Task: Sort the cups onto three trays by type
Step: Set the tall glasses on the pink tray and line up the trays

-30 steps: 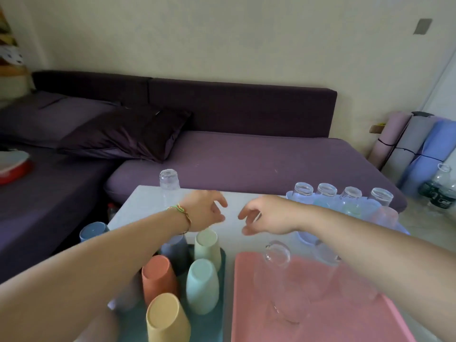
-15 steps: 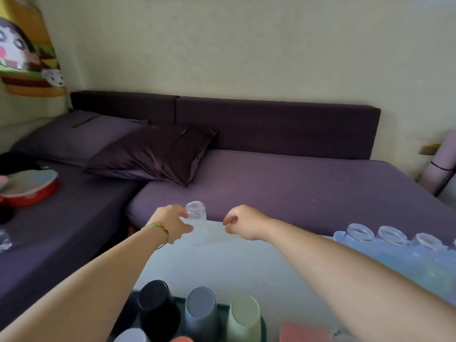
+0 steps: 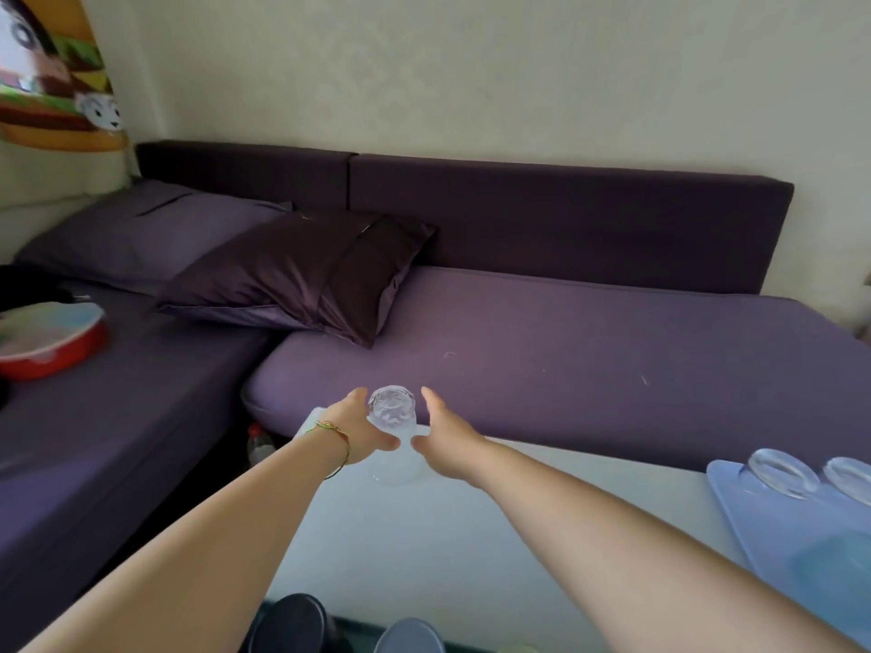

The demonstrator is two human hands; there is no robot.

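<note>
Sofa: the purple sofa [image 3: 565, 360] stretches away beyond the fingertips and off to their left.
Table: the white table [image 3: 471, 534] lies under both forearms, and its far edge is just past the fingers.
Pillow: a dark satin pillow [image 3: 301, 271] sits on the sofa, well beyond the fingers and to their left.
Blue tray: the blue tray [image 3: 777, 534] is well to the right of the fingers and carries upturned clear glasses [image 3: 777, 473].
Red bowl: a red bowl [image 3: 52, 341] is far left of the fingers, on the sofa seat.
Left hand: the left hand [image 3: 353, 431] has its thumb and forefinger curled round the near-left side of the glass.
Right hand: the right hand [image 3: 447, 440] mirrors it, with thumb and forefinger curved round the right side and the thumb against the wall.
Plastic cups: a black cup [image 3: 292, 624] and a grey-blue cup [image 3: 410, 636] stand upside down, well short of the fingers, under the arms.
Clear glass: the clear glass [image 3: 392, 410] stands upside down on the table's far-left corner, held between the two sets of fingers.
Bracelet: a thin cord bracelet [image 3: 337, 433] circles the left wrist, just behind the fingers.
</note>
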